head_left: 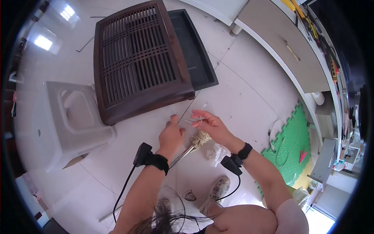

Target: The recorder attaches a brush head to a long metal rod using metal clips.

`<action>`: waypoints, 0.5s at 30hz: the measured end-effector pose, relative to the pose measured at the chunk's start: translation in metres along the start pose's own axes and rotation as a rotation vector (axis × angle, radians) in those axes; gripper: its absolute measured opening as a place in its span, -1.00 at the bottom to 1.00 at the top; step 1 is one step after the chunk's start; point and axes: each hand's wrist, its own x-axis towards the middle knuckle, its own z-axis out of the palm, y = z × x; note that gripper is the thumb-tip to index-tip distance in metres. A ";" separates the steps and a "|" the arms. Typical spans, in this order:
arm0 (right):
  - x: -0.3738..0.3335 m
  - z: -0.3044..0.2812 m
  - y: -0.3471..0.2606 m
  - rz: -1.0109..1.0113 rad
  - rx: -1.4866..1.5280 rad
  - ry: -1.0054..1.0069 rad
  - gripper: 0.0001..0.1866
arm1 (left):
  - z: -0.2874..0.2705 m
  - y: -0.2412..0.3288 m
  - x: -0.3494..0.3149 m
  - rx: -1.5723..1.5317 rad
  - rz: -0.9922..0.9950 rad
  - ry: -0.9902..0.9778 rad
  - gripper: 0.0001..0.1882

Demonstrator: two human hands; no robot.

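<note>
Near the middle of the frame, a pale strand [188, 121] is running between the left hand [171, 134] and the right hand [214, 128]. The hands are facing each other, slightly apart; whether either one is pinching the strand tightly, I cannot tell. It is looking light, limp and easy to tangle, so fingertip holds near its ends would seem best.

Just below, a string-wrapped bundle [201, 138] is sitting at the end of a metal rod [183, 156], which is slanting toward the lower left. The rod is looking stiff and smooth, perhaps slippery; the wrapping would probably be giving better grip.

A crumpled white wad [219, 154] is lying beside the bundle, under the right wrist, crowding that side. Above, slatted dark furniture [136, 58] and a black tray [191, 50] are limiting forward reach; a pale stool [70, 121] is standing at left, and a green foam mat [290, 144] is lying at right.
</note>
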 end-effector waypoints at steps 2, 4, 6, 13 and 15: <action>0.000 -0.003 0.002 0.043 -0.006 0.025 -0.58 | 0.010 -0.006 0.006 0.036 0.080 0.001 -0.69; -0.003 -0.006 0.002 0.084 -0.006 0.054 -0.59 | 0.019 -0.013 0.014 0.078 0.163 -0.001 -0.74; -0.007 -0.006 -0.002 0.095 0.021 0.032 -0.61 | 0.024 -0.022 0.025 -0.255 0.141 0.079 -0.83; -0.021 0.003 0.007 0.135 -0.426 0.094 -0.63 | -0.038 0.037 0.015 -1.013 0.195 -0.496 -0.91; -0.023 0.010 0.007 -0.186 -0.562 0.107 -0.70 | -0.043 0.050 0.005 -0.662 0.408 -0.475 -0.92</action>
